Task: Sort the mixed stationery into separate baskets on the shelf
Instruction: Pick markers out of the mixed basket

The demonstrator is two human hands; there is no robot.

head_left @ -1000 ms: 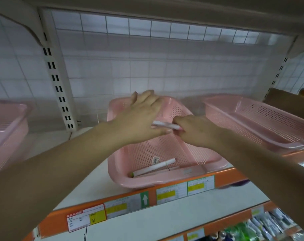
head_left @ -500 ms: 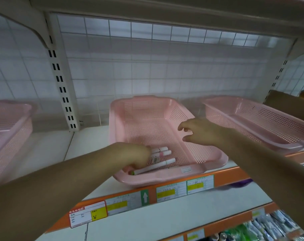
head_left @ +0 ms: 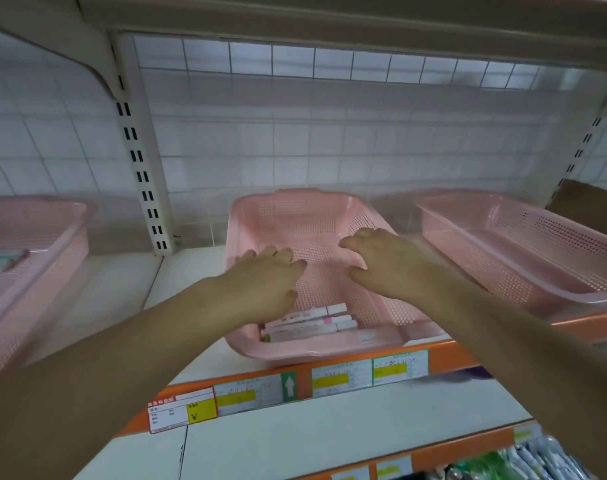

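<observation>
A pink perforated basket point(head_left: 295, 209) stands in the middle of the shelf. Three white marker pens point(head_left: 309, 322) lie side by side against its near wall. My left hand point(head_left: 264, 282) hovers over the basket's left side, just above the pens, with fingers relaxed and nothing in it. My right hand point(head_left: 381, 261) hovers over the basket's right side, fingers loosely bent and holding nothing. Both hands are apart from the pens.
A second pink basket point(head_left: 524, 244) sits to the right, and a third point(head_left: 35, 258) to the left holds a flat packet point(head_left: 4, 259). An orange shelf edge point(head_left: 295, 382) carries price labels. A brown box point(head_left: 593, 209) stands at far right. Packaged goods point(head_left: 524, 459) fill the lower shelf.
My left hand set a pen down beside the others in the basket, then lifted up and away. My right hand let go and drifted back over the basket.
</observation>
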